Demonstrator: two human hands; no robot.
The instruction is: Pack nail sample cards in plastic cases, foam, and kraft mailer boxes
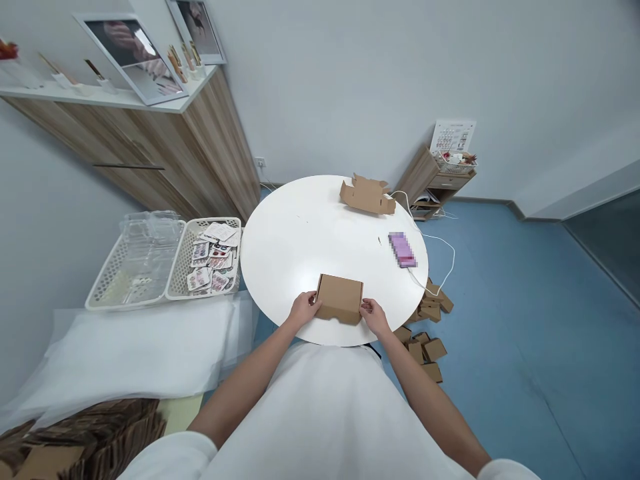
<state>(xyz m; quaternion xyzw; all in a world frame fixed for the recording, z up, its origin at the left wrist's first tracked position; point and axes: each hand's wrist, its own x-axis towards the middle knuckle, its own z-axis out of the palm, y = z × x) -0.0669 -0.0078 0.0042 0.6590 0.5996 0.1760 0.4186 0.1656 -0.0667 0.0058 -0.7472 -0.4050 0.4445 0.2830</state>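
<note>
A small closed brown cardboard box (340, 297) sits at the near edge of the round white table (300, 240). My left hand (303, 309) grips its left side and my right hand (373, 315) grips its right side, fingers pressing at the front corners. A flat, partly folded cardboard box blank (367, 195) lies at the table's far edge. A pink phone (403, 249) with a white cable lies on the right part of the table.
Two white baskets stand at left, one with clear plastic trays (137, 257), one with printed cards (213, 260). Folded brown boxes (425, 327) lie on the blue floor at right. Flat cardboard blanks (80, 443) are stacked lower left. A wooden cabinet (165, 147) stands behind.
</note>
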